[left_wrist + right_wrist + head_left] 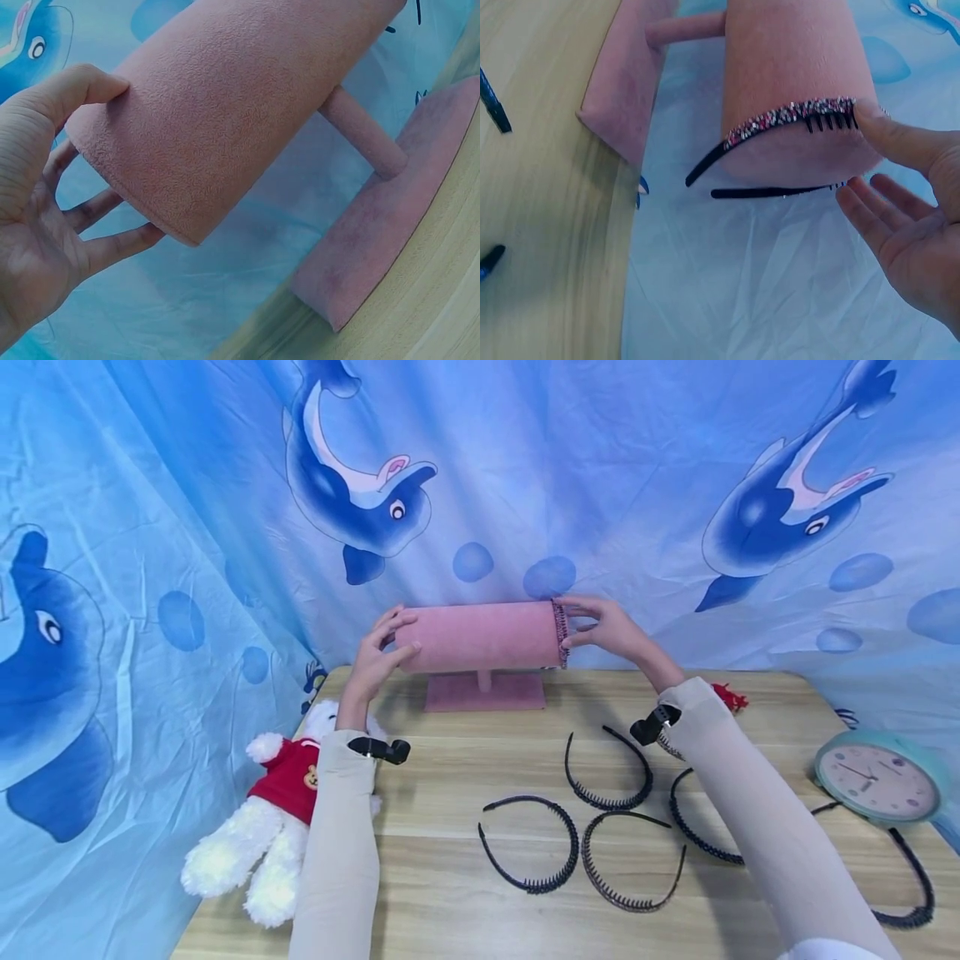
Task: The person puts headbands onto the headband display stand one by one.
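Note:
A pink velvety headband display stand (480, 637), a horizontal roll on a post and flat base (483, 692), stands at the back of the table. My left hand (375, 652) holds the roll's left end, thumb on its front surface and fingertips at the end rim. At the right end, a black toothed headband (791, 114) covered in pink and silvery sparkles sits around the roll's edge, its two tips sticking out past the roll. With thumb and fingers on either side, my right hand (611, 627) grips this headband.
Several dark toothed headbands (555, 883) lie on the wooden table (435, 877). A white plush toy (232, 852) in a red top lies at left. On the right stand a teal clock (877, 777) and, farther back, a red item (729, 697). A dolphin-print curtain (495, 468) hangs behind.

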{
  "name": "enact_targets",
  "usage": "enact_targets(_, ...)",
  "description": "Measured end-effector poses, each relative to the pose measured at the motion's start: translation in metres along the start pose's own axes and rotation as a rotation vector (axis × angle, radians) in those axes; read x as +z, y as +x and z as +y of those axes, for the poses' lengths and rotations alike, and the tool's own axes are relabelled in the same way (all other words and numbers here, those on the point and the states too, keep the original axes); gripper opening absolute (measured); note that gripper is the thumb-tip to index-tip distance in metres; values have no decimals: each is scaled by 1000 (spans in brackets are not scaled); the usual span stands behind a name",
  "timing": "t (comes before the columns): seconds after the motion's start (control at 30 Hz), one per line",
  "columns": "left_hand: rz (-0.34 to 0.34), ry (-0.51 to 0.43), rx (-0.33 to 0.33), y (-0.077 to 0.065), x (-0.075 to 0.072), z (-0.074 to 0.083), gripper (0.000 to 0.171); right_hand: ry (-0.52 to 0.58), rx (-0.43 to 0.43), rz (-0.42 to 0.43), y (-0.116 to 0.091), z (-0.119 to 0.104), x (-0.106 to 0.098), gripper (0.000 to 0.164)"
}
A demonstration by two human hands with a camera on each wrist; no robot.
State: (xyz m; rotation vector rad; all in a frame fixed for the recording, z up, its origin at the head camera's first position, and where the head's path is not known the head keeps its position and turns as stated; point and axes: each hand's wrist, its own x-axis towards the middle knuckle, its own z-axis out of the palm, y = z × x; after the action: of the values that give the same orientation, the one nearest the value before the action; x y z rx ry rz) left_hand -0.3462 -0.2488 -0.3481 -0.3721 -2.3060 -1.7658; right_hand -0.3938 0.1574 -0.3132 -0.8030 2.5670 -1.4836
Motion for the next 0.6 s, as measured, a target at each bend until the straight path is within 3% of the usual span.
enact_targets(0.6, 3, 9, 26, -3, 0, 0, 54, -93, -71, 3, 3, 2, 0, 71)
